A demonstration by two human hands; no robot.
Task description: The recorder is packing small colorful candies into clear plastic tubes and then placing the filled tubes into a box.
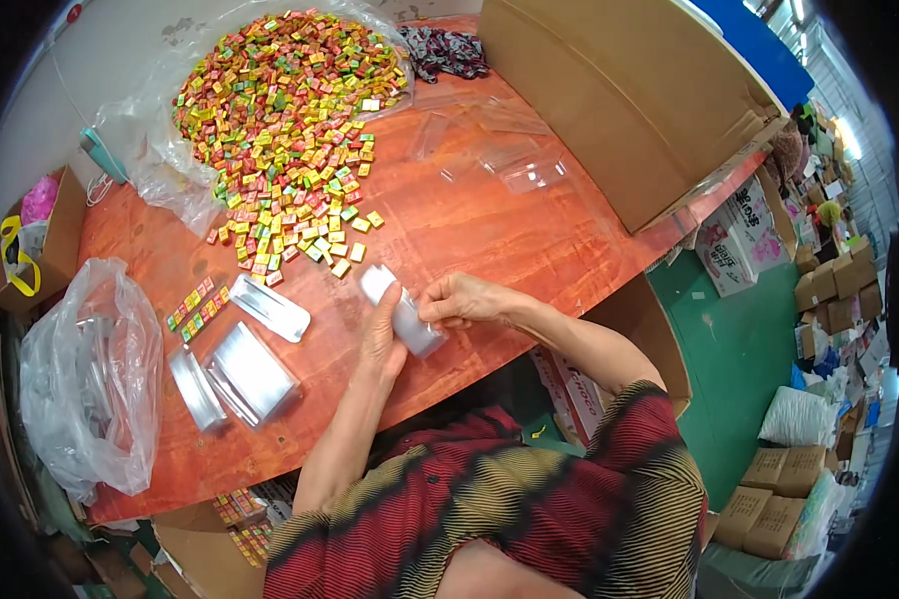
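Two box rows (206, 315) aligned left, far pile (280, 110) unsorted; left hand (382, 334) clamped on plastic piece (414, 329), right hand (461, 299) pinching its edge.

Two hands (382, 334), centre; two short rows of small packs (207, 312), left; one pack heap (280, 100), upper left; one patterned cloth (445, 53), top.

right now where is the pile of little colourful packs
In the head view, the pile of little packs sits upper left, on the table, beyond the left hand and left of the big cardboard box.
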